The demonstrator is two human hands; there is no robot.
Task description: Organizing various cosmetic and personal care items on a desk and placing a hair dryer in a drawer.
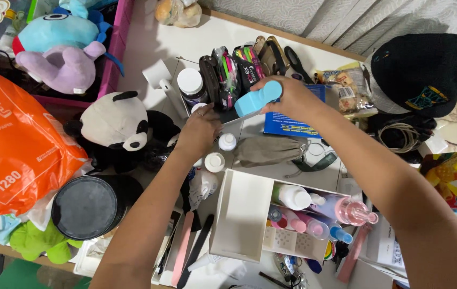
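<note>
Grasping a rounded light-blue case, the right hand hovers above the pouches; the left hand clasps a white-capped jar. White organizer holds bottles.

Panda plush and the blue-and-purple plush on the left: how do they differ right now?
The panda plush is black and white; the blue-and-purple plush is light blue above, lilac below. The panda lies on the white desk close to the left hand; the blue-and-purple one sits farther back beside a pink bin wall, away from both hands. Both are soft toys, and neither is touched.
</note>
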